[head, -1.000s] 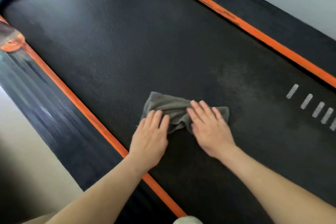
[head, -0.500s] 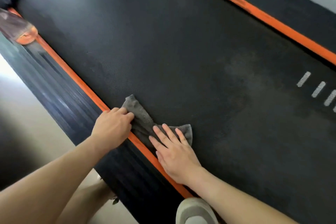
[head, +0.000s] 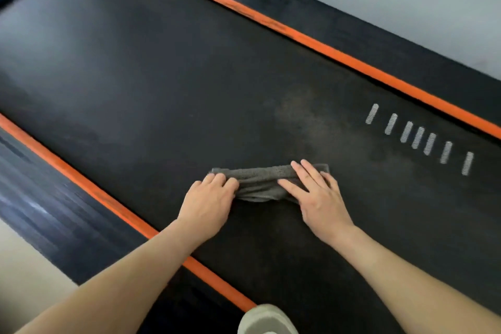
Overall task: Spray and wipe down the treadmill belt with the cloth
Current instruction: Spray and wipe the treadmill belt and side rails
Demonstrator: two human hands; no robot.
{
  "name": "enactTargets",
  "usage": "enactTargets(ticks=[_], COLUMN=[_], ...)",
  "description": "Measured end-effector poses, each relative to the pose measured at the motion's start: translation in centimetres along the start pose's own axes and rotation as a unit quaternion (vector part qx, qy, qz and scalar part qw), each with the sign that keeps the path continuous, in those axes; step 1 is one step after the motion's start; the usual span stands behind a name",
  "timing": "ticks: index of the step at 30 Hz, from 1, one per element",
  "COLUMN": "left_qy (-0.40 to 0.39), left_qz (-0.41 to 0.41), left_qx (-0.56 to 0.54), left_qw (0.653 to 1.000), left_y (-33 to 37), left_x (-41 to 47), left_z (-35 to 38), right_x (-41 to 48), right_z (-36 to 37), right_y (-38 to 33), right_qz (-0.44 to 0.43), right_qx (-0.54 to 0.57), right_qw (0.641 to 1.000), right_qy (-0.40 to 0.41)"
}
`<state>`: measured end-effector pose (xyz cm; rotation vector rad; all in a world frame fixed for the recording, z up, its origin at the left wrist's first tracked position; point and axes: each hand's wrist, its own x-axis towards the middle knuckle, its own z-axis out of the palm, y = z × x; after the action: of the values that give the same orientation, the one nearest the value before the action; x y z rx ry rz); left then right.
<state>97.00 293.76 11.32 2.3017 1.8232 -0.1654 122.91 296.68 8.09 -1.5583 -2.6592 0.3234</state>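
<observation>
A person is leaning over a black treadmill belt [head: 162,89], seen from a camera on their head. They appear to be in the wiping step of the task; no spray bottle is showing.

A grey cloth [head: 260,182], bunched into a short band, is lying on the belt just below the middle of the view, toward 6 o'clock, with a hand on each end.

The right hand [head: 317,195] is resting flat on the cloth's right end, palm down and relaxed. Its fingers [head: 306,171] are straight, slightly spread and pressing the fabric onto the belt without gripping it.

The left hand [head: 210,203] is sitting on the cloth's left end with its fingers bent and its thumb hidden. Whether it is pinching the fabric or only pressing on it cannot be told.

A pale, dusty-looking patch [head: 306,116] is showing on the belt at about 1 o'clock from the cloth, near a row of white dashes [head: 418,137] at 3 o'clock. The next move probably calls for pushing the cloth up over that patch, both hands bearing down evenly so the fabric is not rolling.

An orange stripe [head: 81,179] is edging the belt at 8 o'clock. The toe of a pale shoe [head: 267,320] is showing at 6 o'clock.
</observation>
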Motion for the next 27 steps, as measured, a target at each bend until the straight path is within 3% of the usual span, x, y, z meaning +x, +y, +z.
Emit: enactTargets(ticks=[2, 4, 7, 10, 12, 13, 15, 17, 21, 27], left_qy=[-0.010, -0.027, -0.103, -0.231, -0.183, -0.111, -0.065, -0.103, -0.105, -0.094], left_qz=[-0.020, -0.004, 0.039, 0.010, 0.007, 0.034, 0.079, 0.084, 0.059, 0.013], left_qx=[-0.002, 0.024, 0.083, 0.068, 0.027, 0.009, -0.007, -0.008, -0.008, 0.015], left_qw=[1.000, 0.999, 0.990, 0.971, 0.983, 0.993, 0.995, 0.991, 0.993, 0.995], left_y=[-0.3, -0.1, 0.4, 1.9, 2.3, 2.3, 2.3, 2.4, 2.4, 3.8], left_x=[2.7, 4.0, 3.1, 2.0, 1.4, 1.2, 0.5, 0.4, 3.7, 17.2], left_z=[-1.7, -2.8, -3.9, -4.0, -3.1, -2.4, -0.8, 0.6, 1.6, -1.2], right_x=[1.3, 1.3, -0.1, -1.6, -2.4, -2.6, -3.3, -3.7, -0.7, 9.5], right_z=[-0.7, -1.2, -2.3, -3.2, -3.2, -2.5, -1.0, 0.6, 1.2, -0.4], right_y=[-0.1, 0.0, -1.2, -1.5, -2.4, -2.8, -3.5, -3.2, -0.8, 5.5], right_qz=[0.057, 0.056, 0.011, 0.018, 0.018, 0.016, 0.021, 0.004, -0.019, 0.149], right_qx=[0.036, 0.060, 0.061, 0.062, 0.080, 0.074, 0.056, 0.040, 0.010, -0.016], right_qw=[0.997, 0.996, 0.996, 0.990, 0.993, 0.996, 0.997, 0.997, 0.997, 0.988], right_qy=[0.036, 0.047, -0.057, -0.128, -0.088, -0.055, -0.039, -0.063, -0.068, -0.041])
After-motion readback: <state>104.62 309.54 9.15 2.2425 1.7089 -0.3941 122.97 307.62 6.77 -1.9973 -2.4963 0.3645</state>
